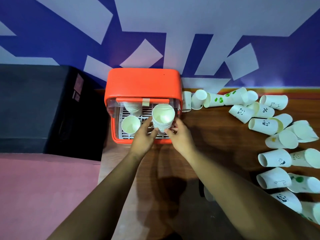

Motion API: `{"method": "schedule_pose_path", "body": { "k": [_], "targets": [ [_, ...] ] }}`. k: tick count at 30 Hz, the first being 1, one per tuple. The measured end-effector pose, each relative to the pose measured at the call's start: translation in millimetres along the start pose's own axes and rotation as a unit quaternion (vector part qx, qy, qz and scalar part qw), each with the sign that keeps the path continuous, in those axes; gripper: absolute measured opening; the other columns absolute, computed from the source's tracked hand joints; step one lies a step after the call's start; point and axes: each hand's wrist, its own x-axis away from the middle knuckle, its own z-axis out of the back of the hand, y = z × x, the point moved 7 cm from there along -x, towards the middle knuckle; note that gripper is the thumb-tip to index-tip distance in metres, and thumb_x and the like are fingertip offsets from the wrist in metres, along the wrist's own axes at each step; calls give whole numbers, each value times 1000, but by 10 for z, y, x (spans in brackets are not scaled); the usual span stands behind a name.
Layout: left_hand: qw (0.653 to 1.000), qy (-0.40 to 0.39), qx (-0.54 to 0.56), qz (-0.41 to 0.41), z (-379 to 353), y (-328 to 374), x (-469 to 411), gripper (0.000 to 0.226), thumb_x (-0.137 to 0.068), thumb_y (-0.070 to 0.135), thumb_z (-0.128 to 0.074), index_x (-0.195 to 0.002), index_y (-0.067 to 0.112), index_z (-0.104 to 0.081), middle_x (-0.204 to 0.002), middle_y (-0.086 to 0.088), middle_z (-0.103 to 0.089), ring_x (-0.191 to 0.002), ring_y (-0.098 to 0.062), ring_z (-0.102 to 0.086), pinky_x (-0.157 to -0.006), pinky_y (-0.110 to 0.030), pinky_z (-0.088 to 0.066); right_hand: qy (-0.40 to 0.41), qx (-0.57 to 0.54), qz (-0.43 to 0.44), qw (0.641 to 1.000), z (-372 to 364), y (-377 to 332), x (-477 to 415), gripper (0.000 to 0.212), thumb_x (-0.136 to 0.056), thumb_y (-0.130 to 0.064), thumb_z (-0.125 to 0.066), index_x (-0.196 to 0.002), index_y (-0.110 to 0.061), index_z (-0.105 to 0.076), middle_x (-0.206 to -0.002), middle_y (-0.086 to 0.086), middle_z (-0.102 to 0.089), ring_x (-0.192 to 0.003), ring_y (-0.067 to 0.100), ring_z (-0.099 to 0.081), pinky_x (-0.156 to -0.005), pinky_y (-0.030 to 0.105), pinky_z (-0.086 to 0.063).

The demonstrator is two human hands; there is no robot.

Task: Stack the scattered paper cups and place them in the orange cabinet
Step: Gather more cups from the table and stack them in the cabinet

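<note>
The orange cabinet stands open at the back of the wooden table, showing a white slatted rack. A tall stack of white paper cups is held upright over the rack's right side. My left hand grips its lower left side and my right hand grips its lower right side. Inside the cabinet, a single cup or short stack stands at the front left and another stack stands behind it. Several loose cups lie on their sides to the right.
A black box sits left of the cabinet. A pink surface lies lower left. Scattered cups run along the wall and down the table's right edge. The wooden table shows between my arms and the cups.
</note>
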Motion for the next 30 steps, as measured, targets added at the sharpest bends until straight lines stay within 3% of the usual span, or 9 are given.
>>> {"method": "schedule_pose_path", "body": {
  "k": [2, 7, 12, 19, 26, 30],
  "targets": [
    [1000, 9, 11, 1, 8, -12, -64, 49, -98, 7, -57, -145, 19, -51, -127, 4, -66, -102, 10, -64, -90, -8, -48, 5, -3, 2, 1000, -44, -13, -78, 49, -85, -10, -66, -131, -23, -55, -117, -1, -70, -102, 15, -68, -92, 43, -55],
    [998, 37, 47, 13, -16, -3, -231, 45, -99, 12, -59, -142, 22, -53, -129, 6, -67, -109, -1, -66, -92, -12, -48, 20, -39, 3, 999, -131, 42, -297, 46, -89, -18, -62, -134, -21, -53, -120, -1, -70, -108, 11, -66, -98, 42, -53],
    [994, 67, 82, 39, -78, -106, -402, 36, -91, 34, -63, -124, 20, -63, -119, 5, -72, -110, -12, -69, -101, -41, -53, 33, -69, -1, 997, -222, 119, -458, 40, -84, -41, -56, -123, -31, -55, -120, -5, -70, -113, 11, -64, -100, 46, -51],
    [984, 112, 121, 63, -142, -180, -514, 25, -95, 24, -69, -118, 18, -63, -103, 10, -73, -102, -8, -69, -93, -30, -54, 63, -48, -7, 997, -290, 200, -589, 59, -84, -56, -47, -139, -33, -41, -124, 1, -68, -116, 25, -64, -98, 49, -50],
    [991, 81, 94, 49, -132, -142, -489, 38, -91, 32, -65, -125, 17, -60, -119, 4, -71, -110, -15, -67, -100, -41, -53, 44, -42, -14, 998, -321, 222, -580, 60, -84, -53, -47, -138, -29, -41, -132, 3, -63, -121, 25, -60, -100, 48, -49],
    [993, 63, 77, 58, -74, -93, -413, 41, -94, 23, -64, -133, 16, -55, -124, 3, -68, -109, -6, -66, -100, -34, -53, 15, -11, -24, 1000, -201, 90, -421, 47, -92, -23, -54, -138, -16, -47, -132, 13, -62, -124, 32, -57, -104, 51, -45]
  ]
}}
